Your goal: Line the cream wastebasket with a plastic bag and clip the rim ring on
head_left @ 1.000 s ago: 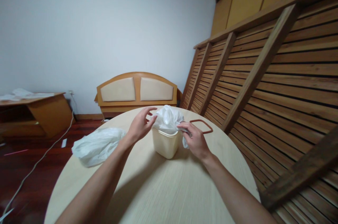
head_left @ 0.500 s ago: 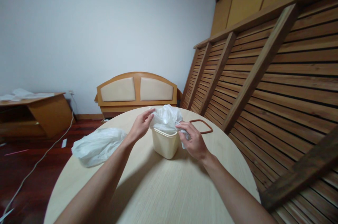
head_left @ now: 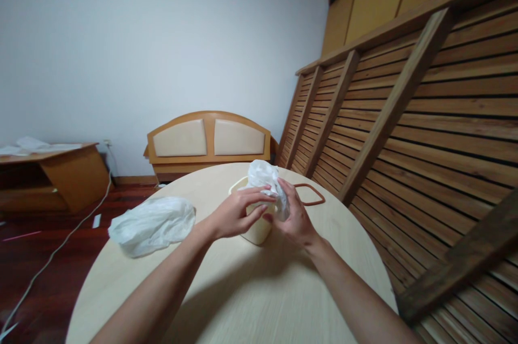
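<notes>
one crumpled plastic bag point(head_left: 151, 224) lies by the worktop's point(head_left: 243, 290) left edge. the left hand point(head_left: 234, 215) pinches the white liner point(head_left: 264, 175) at the rim of the cream bin point(head_left: 256, 231), near the far edge; the right hand point(head_left: 294, 217) grips that liner too. a brown ring point(head_left: 309, 194) lies just right.

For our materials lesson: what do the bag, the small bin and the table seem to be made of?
Bag: thin white plastic film, crinkled, translucent. Bin: probably cream moulded plastic, smooth, matt. Table: pale wood or wood-look laminate, fine grain lines.
</notes>
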`<state>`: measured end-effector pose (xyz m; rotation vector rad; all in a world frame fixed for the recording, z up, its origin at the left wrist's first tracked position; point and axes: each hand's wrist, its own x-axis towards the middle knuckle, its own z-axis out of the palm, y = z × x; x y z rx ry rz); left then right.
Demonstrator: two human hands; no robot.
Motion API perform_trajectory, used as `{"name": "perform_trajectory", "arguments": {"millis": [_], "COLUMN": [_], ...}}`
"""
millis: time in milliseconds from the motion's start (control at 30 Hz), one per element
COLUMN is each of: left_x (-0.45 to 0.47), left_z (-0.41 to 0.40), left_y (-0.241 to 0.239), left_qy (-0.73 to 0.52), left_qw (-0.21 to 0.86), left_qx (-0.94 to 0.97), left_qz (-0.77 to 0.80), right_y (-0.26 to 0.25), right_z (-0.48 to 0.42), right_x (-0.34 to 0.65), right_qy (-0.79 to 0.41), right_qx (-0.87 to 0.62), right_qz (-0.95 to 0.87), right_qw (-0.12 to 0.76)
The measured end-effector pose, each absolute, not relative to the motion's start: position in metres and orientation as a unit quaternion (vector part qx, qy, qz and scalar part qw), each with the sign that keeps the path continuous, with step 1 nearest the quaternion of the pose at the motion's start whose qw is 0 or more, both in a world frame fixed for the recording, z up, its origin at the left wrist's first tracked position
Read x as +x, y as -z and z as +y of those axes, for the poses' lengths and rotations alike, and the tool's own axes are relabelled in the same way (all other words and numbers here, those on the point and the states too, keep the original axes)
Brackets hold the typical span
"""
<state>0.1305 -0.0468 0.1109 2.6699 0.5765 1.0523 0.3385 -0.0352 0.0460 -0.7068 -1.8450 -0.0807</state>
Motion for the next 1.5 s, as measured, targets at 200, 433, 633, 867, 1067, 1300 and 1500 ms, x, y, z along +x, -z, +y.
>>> {"name": "perform_trajectory", "arguments": {"millis": [200,433,633,867,1067,1300,1500], "left_x": [0.137,0.129,0.114,0.106,0.109,0.111,0.112], "left_z": [-0.066,-0.057,-0.029,-0.019,-0.022,-0.020,-0.025], "left_y": [-0.124,-0.123,-0.109,-0.098,-0.104,-0.099,-0.102], "left_qy": [-0.280,-0.375,-0.399,-0.298,-0.245,-0.236,-0.231], "left_qw": [0.142,0.113,0.065,0.099,0.089,0.085,0.074], "left_qx": [0.935,0.896,0.847,0.864,0.893,0.905,0.915], "left_qz": [0.167,0.211,0.346,0.395,0.366,0.342,0.321], "right_y": [-0.049,-0.053,-0.053,-0.059,-0.056,-0.055,-0.051], "right_z": [-0.037,-0.036,-0.028,-0.019,-0.006,-0.019,-0.028], "right_x": [0.336,0.337,0.346,0.367,0.386,0.376,0.355], "right_qy": [0.041,-0.001,-0.033,0.032,0.017,-0.032,-0.093], "right_qx": [-0.269,-0.280,-0.302,-0.351,-0.403,-0.380,-0.382], "right_qz": [-0.773,-0.716,-0.649,-0.597,-0.553,-0.674,-0.763], "right_qw": [0.573,0.640,0.697,0.720,0.729,0.633,0.514]}}
